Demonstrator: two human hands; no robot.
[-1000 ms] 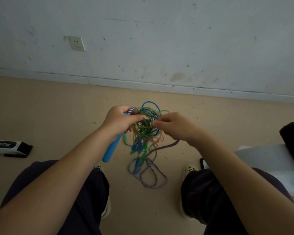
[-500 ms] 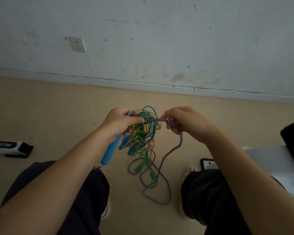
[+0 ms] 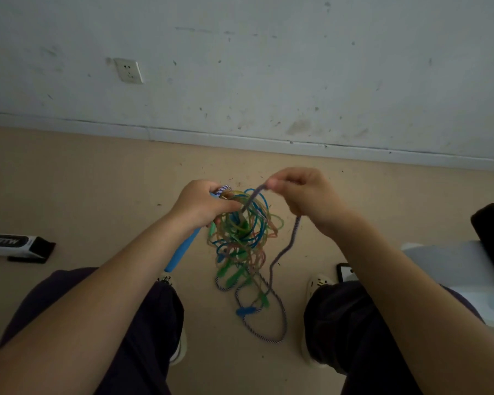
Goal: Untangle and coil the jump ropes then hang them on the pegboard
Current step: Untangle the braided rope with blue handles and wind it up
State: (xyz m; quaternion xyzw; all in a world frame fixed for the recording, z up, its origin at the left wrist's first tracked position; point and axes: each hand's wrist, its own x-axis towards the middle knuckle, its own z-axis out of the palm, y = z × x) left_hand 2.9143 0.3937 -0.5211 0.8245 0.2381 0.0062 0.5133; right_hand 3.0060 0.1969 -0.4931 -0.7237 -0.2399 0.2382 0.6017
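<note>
Blue, green and orange cords are in one tangle (image 3: 241,232), hanging above the floor (image 3: 83,181); nothing is coiled (no pegboard visible). Left of the tangle, the left hand (image 3: 201,205) grips it with the blue handle (image 3: 183,249). Right of it, the right hand (image 3: 303,192) pinches the braided rope (image 3: 290,246) with curled fingers (image 3: 274,183).

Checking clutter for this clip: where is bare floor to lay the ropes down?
Bare floor runs from the skirting to the left hand, right of the black-and-white box. Crowded between the feet, where the rope tangle and braided rope hang.
</note>
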